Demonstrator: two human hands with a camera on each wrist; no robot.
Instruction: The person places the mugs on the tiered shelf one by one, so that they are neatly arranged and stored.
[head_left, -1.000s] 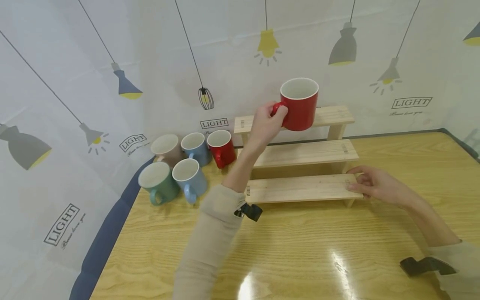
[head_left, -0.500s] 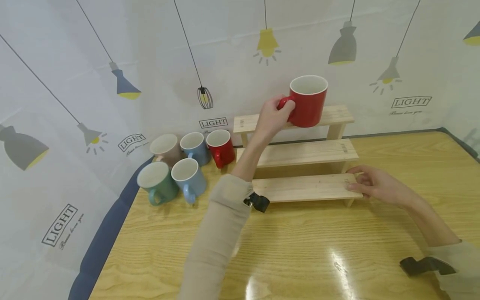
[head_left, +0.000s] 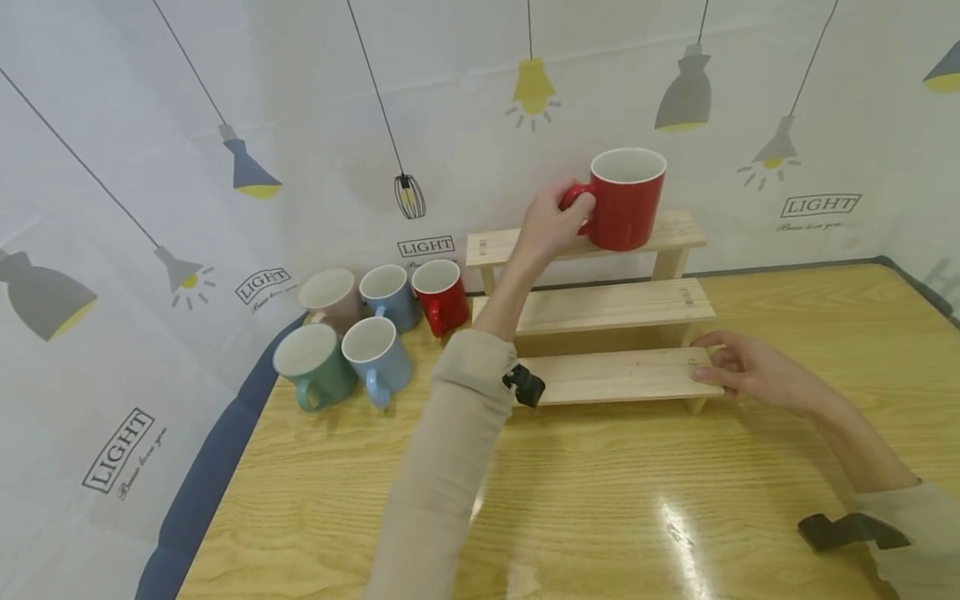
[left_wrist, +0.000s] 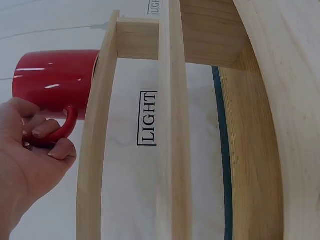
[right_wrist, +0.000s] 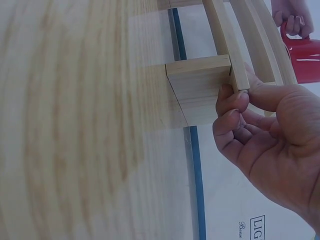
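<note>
My left hand (head_left: 553, 223) grips the handle of a red mug (head_left: 626, 204) with a white inside. The mug is upright at the top step of a three-step wooden shelf (head_left: 600, 307), right of the step's middle. In the left wrist view the fingers curl through the mug's handle (left_wrist: 62, 132), and the mug's base is right at the top board's surface. My right hand (head_left: 757, 371) pinches the right end of the lowest step, thumb on top. The right wrist view shows its fingers curled under that board end (right_wrist: 241, 82).
Left of the shelf, several mugs stand on the wooden table (head_left: 600, 500): a second red mug (head_left: 442, 296), blue ones (head_left: 378, 358), a green one (head_left: 315, 362) and a beige one (head_left: 333, 298). A wall cloth (head_left: 450, 108) printed with lamps hangs close behind the shelf.
My left hand has carried the red mug to the right and slightly farther back along the top step. The right hand keeps its hold on the lowest step.
</note>
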